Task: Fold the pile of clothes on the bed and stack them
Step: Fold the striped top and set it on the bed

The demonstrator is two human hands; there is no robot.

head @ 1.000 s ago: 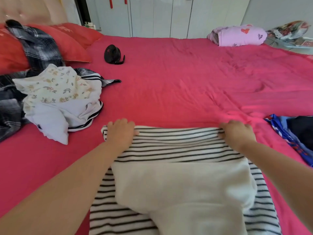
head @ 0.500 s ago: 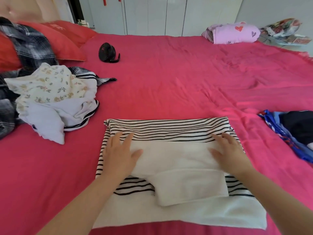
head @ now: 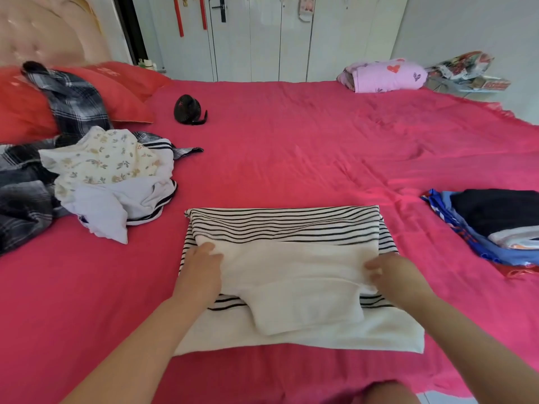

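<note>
The left hand (head: 201,268) and right hand (head: 392,272) each pinched the half-folded black-striped white top (head: 285,228); a crumpled clothes pile (head: 110,182) lay unfolded.

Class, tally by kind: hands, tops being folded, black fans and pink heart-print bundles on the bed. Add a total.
Hands: 2 (left hand, right hand)
Striped top: 1
Black fan: 1
Pink bundle: 1
Total: 5

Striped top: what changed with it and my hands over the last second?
Both hands let go of the far edge of the striped top and drew back toward you. The left hand now sits at the white fold's left end, grip unclear; the right hand curls its fingers on the right end. The unfolded pile, folded stack and black fan stayed put.
</note>
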